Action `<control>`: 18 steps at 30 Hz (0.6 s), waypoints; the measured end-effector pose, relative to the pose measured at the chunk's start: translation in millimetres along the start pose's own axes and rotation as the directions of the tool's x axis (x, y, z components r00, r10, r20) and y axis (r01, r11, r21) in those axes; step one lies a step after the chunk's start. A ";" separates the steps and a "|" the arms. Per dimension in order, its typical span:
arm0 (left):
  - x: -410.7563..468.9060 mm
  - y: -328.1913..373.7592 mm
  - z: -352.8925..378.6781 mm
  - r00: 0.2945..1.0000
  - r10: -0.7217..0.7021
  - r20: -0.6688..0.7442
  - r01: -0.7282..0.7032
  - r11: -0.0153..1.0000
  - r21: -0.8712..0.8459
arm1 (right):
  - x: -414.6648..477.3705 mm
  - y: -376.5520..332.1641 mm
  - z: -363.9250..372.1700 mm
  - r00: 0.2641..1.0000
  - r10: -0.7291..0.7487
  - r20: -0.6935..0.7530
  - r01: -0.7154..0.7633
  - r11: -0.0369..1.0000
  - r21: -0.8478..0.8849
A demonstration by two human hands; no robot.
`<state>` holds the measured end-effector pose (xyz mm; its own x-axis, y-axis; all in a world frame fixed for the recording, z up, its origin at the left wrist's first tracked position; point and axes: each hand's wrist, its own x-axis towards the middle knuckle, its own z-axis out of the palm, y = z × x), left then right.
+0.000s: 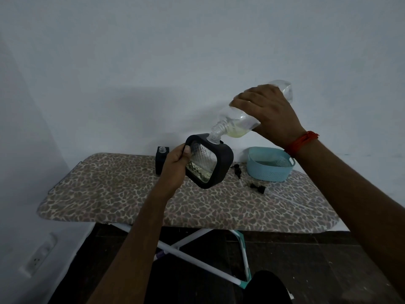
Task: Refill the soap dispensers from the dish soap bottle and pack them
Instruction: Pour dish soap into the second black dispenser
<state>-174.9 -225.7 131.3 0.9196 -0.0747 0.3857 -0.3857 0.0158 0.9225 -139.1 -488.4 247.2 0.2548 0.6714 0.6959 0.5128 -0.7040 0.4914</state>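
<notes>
My left hand (175,165) grips a square black-framed soap dispenser (219,159) with a ribbed clear body, held tilted above the board. My right hand (267,115) holds a clear dish soap bottle (236,123) tipped neck-down, its mouth pressed into the dispenser's open neck. Pale yellow soap pools near the bottle's neck, and some liquid sits in the dispenser's bottom. A second black dispenser (161,156) stands open-necked behind my left hand, partly hidden. Two black pump heads (237,168) (257,187) with clear tubes lie on the board.
An ironing board (109,194) with a leopard-print cover serves as the work surface, against a pale wall. A light blue plastic basket (268,166) sits at its back right. The board's white crossed legs and a dark floor lie below.
</notes>
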 end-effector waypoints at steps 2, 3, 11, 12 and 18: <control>0.6 0.5 -0.1 1.000 0.001 -0.001 -0.001 1.000 0.004 | 0.4 0.2 0.3 1.000 0.001 0.001 -0.001 1.000 0.001; 0.7 0.4 -0.1 1.000 0.001 -0.003 -0.001 1.000 0.007 | 0.4 0.7 0.5 1.000 0.002 0.001 -0.002 1.000 0.002; -0.1 0.7 -0.7 1.000 0.004 -0.002 -0.004 1.000 0.016 | 2.0 1.0 -0.2 1.000 -0.009 0.004 0.009 1.000 -0.013; -0.7 0.8 -0.6 1.000 0.003 -0.001 -0.003 1.000 0.014 | 1.9 1.0 -0.4 1.000 -0.012 0.003 0.013 1.000 -0.017; -4.0 1.4 -0.9 1.000 0.004 -0.002 -0.004 1.000 0.023 | 0.6 -0.8 -1.4 1.000 -0.026 0.000 0.026 0.999 -0.036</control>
<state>-179.0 -224.4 131.0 0.9181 -0.0725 0.3897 -0.3912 -0.0066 0.9203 -140.6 -487.7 248.0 0.2411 0.6893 0.6832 0.4897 -0.6942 0.5275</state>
